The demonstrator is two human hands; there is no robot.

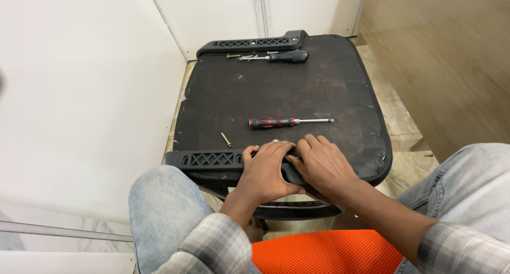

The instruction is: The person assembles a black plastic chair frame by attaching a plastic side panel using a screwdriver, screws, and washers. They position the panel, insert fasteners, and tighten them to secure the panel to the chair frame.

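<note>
The person's left hand (264,170) and right hand (323,162) lay side by side, fingers curled over the black armrest (210,160) at the near edge of the upturned seat base (297,91); each grip pressed down on it, holding no tool. A red-and-black screwdriver (284,122) lay just beyond the hands, a loose screw (226,139) near it. A second armrest (254,42), a black screwdriver (276,57) and more screws (236,56) sat at the far edge. Fastening appeared not yet done.

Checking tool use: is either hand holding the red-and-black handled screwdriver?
No. The red-and-black handled screwdriver lies free on the seat underside, while both hands rest on the near black plastic armrest.
</note>
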